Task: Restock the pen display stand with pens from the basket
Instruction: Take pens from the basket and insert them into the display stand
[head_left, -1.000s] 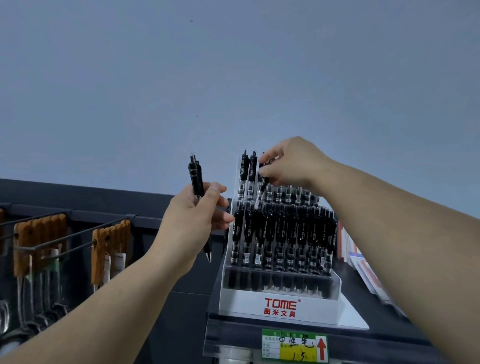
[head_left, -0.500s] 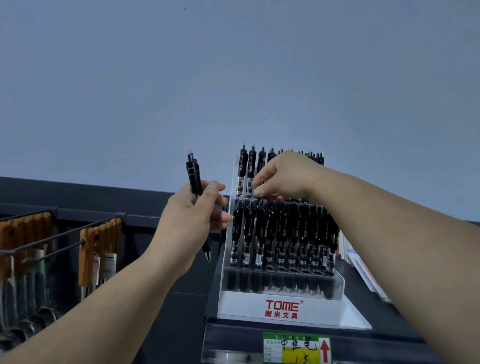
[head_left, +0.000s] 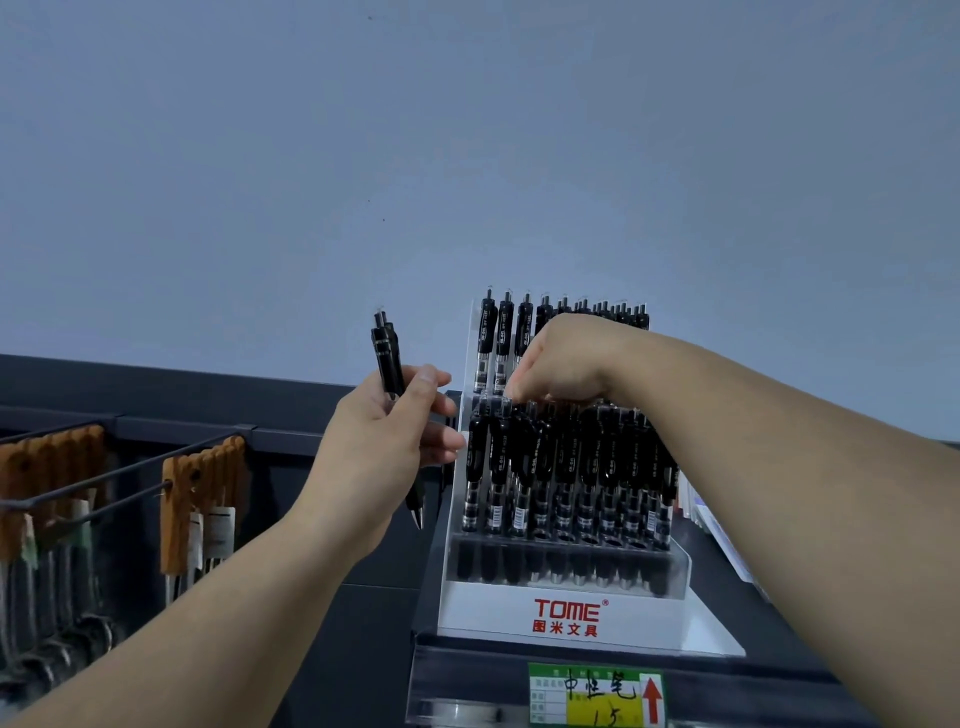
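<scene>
Insertion step shown. Two black pens (head_left: 387, 364) gripped upright in left hand (head_left: 382, 447), just beside display stand (head_left: 519, 608). Over stand's upper row, right hand (head_left: 563, 364) curled; contents cannot be told. Next: pen to be passed across, free slot located. No basket seen.

The pen display stand (head_left: 566, 597) carries a red "TOME" with a ® mark on its white front, and 图米文具 beneath it. Just below the stand, a price label (head_left: 597, 696) shows handwritten 中性笔, "1.5" and a red up-arrow.
</scene>
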